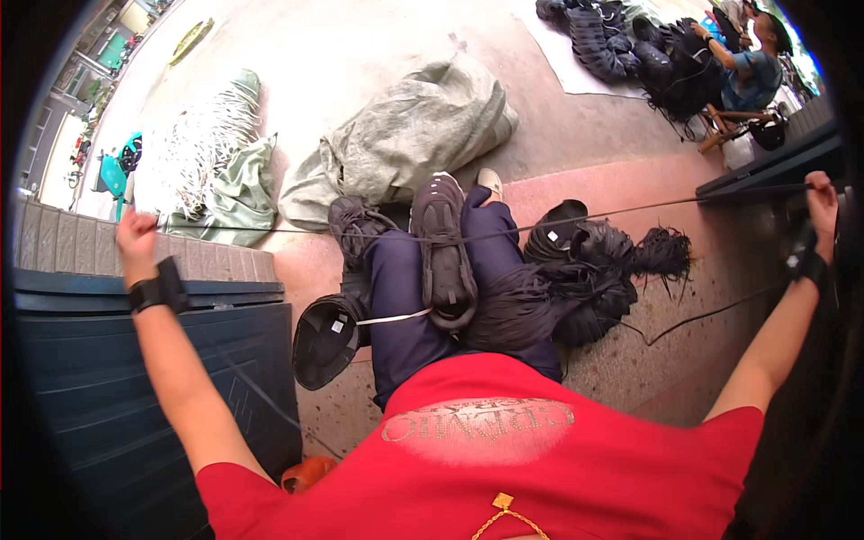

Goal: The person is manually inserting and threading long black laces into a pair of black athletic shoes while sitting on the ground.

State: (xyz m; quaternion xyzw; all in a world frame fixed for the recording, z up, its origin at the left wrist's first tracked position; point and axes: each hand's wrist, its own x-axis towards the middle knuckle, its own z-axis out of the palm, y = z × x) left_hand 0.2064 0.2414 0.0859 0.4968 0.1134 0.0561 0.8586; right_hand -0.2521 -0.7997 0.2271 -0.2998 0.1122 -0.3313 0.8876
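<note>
On my lap lies a black sneaker (443,256), toe pointing away from me. A dark shoelace (558,234) crosses it at the lacing and stretches far out to both sides. My left hand (137,236) is closed on one end of the lace, out at the far left. At the far right my right hand (821,205) is closed round the other end, arm spread wide. A bundle of loose black laces (513,310) drapes over my right thigh. Beside my left leg stand more black shoes (328,337), and a white band (393,318) lies across my left thigh.
Stacked black shoes (598,261) sit by my right leg. Ahead lie a filled pale woven sack (414,135) and a heap of white laces (202,148) on green sacking. Dark panels (153,378) flank me. A co-worker (754,76) sits at the far right by black shoes.
</note>
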